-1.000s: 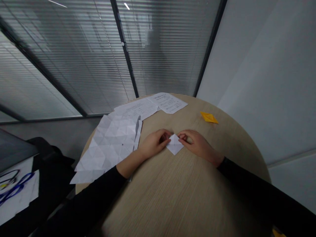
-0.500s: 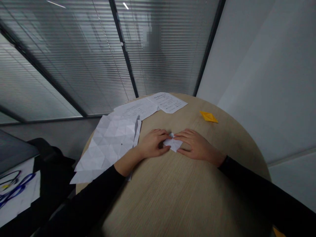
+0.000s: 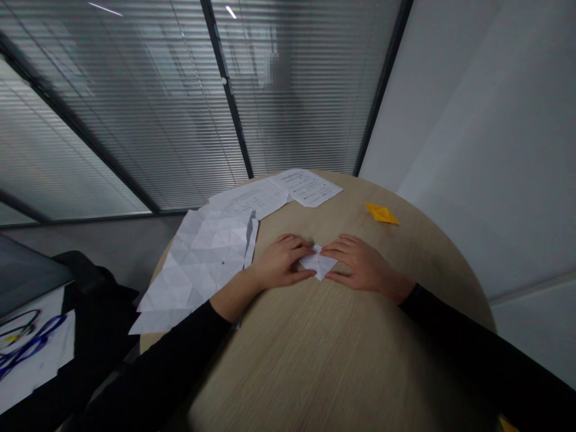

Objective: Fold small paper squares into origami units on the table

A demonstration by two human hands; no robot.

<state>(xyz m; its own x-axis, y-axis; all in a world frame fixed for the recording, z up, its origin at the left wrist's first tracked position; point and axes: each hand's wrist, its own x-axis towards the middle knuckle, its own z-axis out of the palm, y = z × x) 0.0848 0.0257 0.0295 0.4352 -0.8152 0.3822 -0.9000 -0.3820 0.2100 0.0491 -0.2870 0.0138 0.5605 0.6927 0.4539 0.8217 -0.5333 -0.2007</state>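
A small folded piece of white paper [image 3: 319,264] lies on the wooden table between my hands, a crease running down its middle. My left hand [image 3: 284,261] grips its left side, fingers at the upper edge and thumb low by the bottom corner. From the other side, my right hand [image 3: 357,262] holds the right part, fingertips near the top and thumb at the lower right edge. The fingertips of both hands almost meet above the paper's centre. Part of each side is hidden under the fingers.
Creased white sheets [image 3: 193,261] cover the table's left side. Printed pages [image 3: 310,187] lie at the far edge. A folded yellow paper boat [image 3: 382,213] sits at the right back. Blue cords [image 3: 38,342] rest on papers at lower left. Blinds and a wall border the round table [image 3: 333,354].
The left thumb has slid slightly right along the paper's lower edge. Both hands still hold the paper in nearly the same place; the view has shifted a little.
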